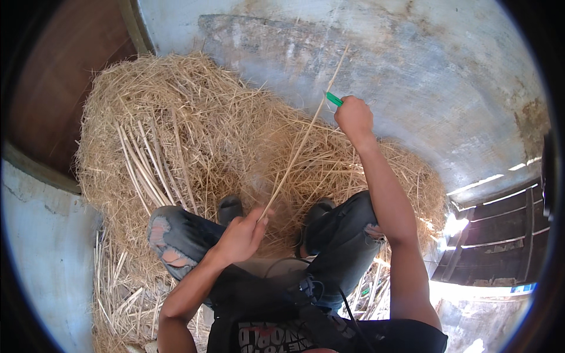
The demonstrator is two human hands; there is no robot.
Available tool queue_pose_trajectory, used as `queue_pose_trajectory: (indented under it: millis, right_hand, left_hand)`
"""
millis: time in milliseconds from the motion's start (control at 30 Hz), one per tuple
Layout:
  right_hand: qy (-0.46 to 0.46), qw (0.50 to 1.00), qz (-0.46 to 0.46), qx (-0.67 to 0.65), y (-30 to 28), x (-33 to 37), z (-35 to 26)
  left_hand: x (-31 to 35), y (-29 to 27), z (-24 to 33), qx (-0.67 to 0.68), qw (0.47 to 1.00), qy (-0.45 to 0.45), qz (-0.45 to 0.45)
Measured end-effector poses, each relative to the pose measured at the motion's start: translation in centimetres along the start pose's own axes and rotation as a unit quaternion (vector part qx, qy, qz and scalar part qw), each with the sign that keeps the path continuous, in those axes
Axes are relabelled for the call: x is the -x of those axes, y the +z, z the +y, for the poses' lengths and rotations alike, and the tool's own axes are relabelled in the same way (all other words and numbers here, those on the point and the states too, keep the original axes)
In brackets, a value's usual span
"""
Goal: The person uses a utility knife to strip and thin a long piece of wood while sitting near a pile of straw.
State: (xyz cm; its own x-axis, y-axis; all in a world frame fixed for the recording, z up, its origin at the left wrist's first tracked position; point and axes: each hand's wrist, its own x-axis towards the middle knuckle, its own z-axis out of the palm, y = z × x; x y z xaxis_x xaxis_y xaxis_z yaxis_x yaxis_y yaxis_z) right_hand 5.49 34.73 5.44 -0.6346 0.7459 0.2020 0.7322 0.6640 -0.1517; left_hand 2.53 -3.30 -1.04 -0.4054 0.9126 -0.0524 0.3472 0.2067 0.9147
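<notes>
My left hand is closed around the near end of a long, thin, pale stick, low between my knees. From there the stick slants up and away to the right, its thin far tip in front of the stained wall. My right hand, arm stretched forward, grips a green tool that looks like a small cutter knife. The tool's front end meets the stick or lies right beside it; its blade is too small to make out.
A deep heap of straw-like shavings surrounds my feet. A bundle of pale sticks lies on it at the left, beside my knee. Bluish-grey walls close in ahead and at the left. Dark slatted boards stand at the right.
</notes>
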Motion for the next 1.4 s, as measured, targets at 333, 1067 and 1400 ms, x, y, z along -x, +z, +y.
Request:
queue_pose_trajectory:
  millis: [333,1067,1400]
  right_hand:
    - [0.093,0.994,0.062,0.001,-2.3,-0.5,4.5]
    - [0.125,0.779,-0.044,-0.612,-4.4,1.0,6.3]
    - [0.086,0.746,-0.126,-0.649,-2.9,2.7,3.3]
  left_hand:
    - [0.2,-0.4,0.5,0.017,0.998,0.035,-0.052]
    - [7.0,-1.9,-1.2,0.131,0.983,-0.071,-0.111]
    - [5.4,-3.1,2.1,0.105,0.972,-0.032,-0.207]
